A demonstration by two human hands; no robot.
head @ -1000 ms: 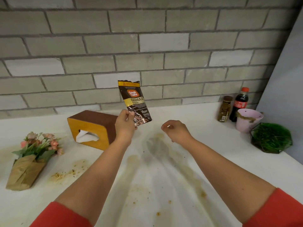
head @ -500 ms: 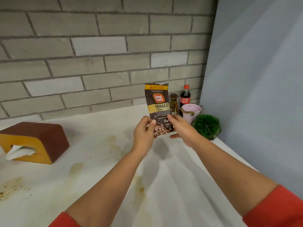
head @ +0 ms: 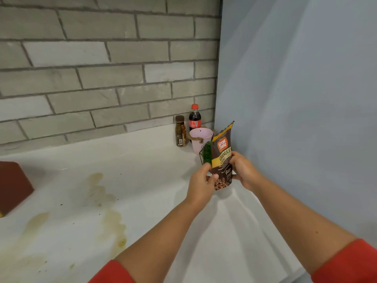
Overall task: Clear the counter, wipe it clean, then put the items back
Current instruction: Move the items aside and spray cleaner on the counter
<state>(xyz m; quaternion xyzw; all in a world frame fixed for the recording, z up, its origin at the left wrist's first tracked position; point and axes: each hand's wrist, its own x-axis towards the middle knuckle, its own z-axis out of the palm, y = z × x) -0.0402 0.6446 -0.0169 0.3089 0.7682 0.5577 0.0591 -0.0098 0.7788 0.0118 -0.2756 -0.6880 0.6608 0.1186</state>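
A brown and yellow coffee granules pouch stands upright near the right wall, held between both hands. My left hand pinches its lower left edge with thumb and fingers. My right hand grips its right side. The pouch is just above the white counter, in front of a green plant holder that it mostly hides. Brownish-yellow stains run across the counter's middle and left.
In the back right corner stand a cola bottle, a dark brown bottle and a pink cup. A brown and yellow tissue box sits at the left edge. A blue-grey wall bounds the right side.
The pouch moved from the counter's middle to the right corner, and my right hand took hold of it beside the left. The view turned right; the flowers left it.
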